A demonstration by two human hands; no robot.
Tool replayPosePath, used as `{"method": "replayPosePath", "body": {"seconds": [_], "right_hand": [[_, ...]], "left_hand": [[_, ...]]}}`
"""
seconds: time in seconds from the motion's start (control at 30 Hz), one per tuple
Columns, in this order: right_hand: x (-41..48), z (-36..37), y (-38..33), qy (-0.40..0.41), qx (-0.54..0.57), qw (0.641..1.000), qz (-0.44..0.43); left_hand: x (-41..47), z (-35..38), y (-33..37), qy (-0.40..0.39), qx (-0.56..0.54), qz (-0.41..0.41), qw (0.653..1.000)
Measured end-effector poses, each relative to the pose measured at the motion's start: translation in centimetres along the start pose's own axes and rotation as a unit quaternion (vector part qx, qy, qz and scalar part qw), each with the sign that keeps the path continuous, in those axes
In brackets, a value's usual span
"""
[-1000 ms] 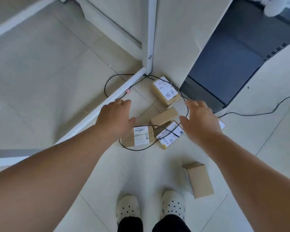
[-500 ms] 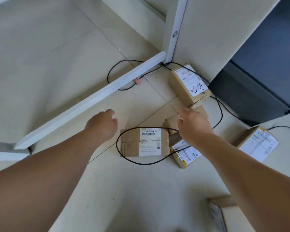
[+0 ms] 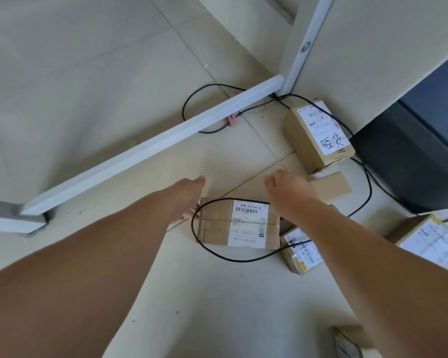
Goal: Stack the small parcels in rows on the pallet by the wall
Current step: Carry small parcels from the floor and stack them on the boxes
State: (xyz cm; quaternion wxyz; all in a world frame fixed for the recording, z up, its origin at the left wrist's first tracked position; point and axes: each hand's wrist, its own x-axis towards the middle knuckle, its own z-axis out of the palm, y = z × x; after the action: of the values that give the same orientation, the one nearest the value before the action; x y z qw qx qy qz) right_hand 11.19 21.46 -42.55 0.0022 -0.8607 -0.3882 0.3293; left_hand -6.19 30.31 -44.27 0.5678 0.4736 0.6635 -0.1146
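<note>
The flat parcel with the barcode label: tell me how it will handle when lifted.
The flat parcel is a taped cardboard box, so probably stiff, not floppy. It lies on its broad face, so it is unlikely to tip or roll. The black cable loops over it and may drag or snag when it is lifted.

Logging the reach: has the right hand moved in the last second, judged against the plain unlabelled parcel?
Yes. The right hand went from right of the plain parcel leftward onto its left end, fingers curled there.
</note>
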Motion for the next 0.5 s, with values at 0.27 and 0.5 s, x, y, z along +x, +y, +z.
{"method": "replayPosePath", "body": {"seconds": [0.27,0.5], "right_hand": [[1.0,-1.7,1.9,-0.076,0.171,0.978,0.098],[0.8,-1.2,1.7,-0.149,0.417,0.880,0.174]], "left_hand": [[1.2,1.0,3.3,-0.042,-0.012,0.014,0.999],[1.4,1.9,4.0,-0.066,-0.058,0.064,0.994]]}}
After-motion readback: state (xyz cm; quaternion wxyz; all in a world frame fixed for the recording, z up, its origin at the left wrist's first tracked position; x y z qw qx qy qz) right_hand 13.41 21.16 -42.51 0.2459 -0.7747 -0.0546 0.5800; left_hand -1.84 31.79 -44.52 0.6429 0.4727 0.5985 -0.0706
